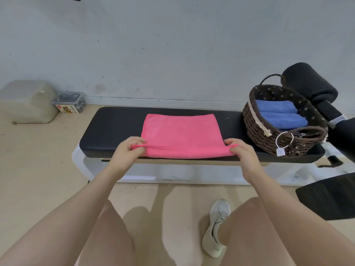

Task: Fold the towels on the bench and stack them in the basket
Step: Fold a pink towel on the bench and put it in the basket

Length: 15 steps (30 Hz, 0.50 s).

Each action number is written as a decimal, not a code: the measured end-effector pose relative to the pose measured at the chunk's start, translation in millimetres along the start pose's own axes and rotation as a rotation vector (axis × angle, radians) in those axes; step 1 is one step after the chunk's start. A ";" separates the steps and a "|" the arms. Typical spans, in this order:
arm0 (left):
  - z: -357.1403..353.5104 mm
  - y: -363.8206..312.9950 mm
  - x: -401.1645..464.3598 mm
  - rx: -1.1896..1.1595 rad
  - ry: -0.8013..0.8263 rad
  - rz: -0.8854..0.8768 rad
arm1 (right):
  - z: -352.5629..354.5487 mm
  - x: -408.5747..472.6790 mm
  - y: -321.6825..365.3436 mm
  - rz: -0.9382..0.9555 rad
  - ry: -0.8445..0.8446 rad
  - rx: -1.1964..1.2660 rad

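Note:
A pink towel [181,134] lies flat on the black padded bench [113,129], its near edge at the bench's front. My left hand [128,148] pinches the towel's near left corner. My right hand [241,150] pinches the near right corner. A dark woven basket [255,127] stands on the bench's right end. Inside it lie two folded blue towels [278,115], side by side.
A black padded roller [311,83] of the bench rises behind the basket. A black mesh chair part [330,198] juts in at the right. On the floor at the left stand a pale bin [28,100] and a small clear box [70,102]. A wall runs behind the bench.

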<state>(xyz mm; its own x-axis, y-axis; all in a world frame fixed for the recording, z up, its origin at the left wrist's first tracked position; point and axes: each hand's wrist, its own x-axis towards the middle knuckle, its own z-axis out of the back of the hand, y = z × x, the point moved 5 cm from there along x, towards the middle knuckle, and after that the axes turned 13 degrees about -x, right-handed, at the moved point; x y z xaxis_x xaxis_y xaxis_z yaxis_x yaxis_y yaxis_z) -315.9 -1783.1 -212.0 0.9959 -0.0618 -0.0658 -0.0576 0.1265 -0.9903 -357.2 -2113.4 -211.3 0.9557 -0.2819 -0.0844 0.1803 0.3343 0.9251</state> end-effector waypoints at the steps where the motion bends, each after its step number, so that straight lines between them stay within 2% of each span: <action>1: -1.6 -3.1 4.6 -0.057 0.018 -0.009 | -3.6 5.7 5.6 0.035 0.005 0.007; 3: -2.0 -5.6 19.1 -0.136 -0.008 -0.015 | -10.0 22.0 14.2 0.071 -0.019 0.017; 6: 1.8 -9.1 49.5 -0.192 -0.217 -0.044 | -16.0 55.9 20.1 0.048 -0.111 0.013; 8: 1.5 -8.8 71.9 -0.188 -0.297 -0.061 | -22.4 80.6 19.3 0.000 -0.122 -0.007; 11: -4.7 -2.0 106.0 -0.088 -0.301 -0.063 | -31.3 118.8 9.8 -0.051 -0.104 -0.086; 15: -16.1 13.0 142.9 0.182 -0.229 -0.043 | -35.4 151.5 -6.6 -0.124 -0.130 -0.385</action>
<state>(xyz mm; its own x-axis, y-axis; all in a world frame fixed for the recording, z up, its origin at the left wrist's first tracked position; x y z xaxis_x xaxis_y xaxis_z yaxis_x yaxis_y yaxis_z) -175.5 -1806.2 -236.3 0.9881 0.1517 0.0255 -0.0223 0.3058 -0.9518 -205.3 -2126.4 -243.3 0.8886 -0.4437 -0.1164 0.3894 0.5955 0.7026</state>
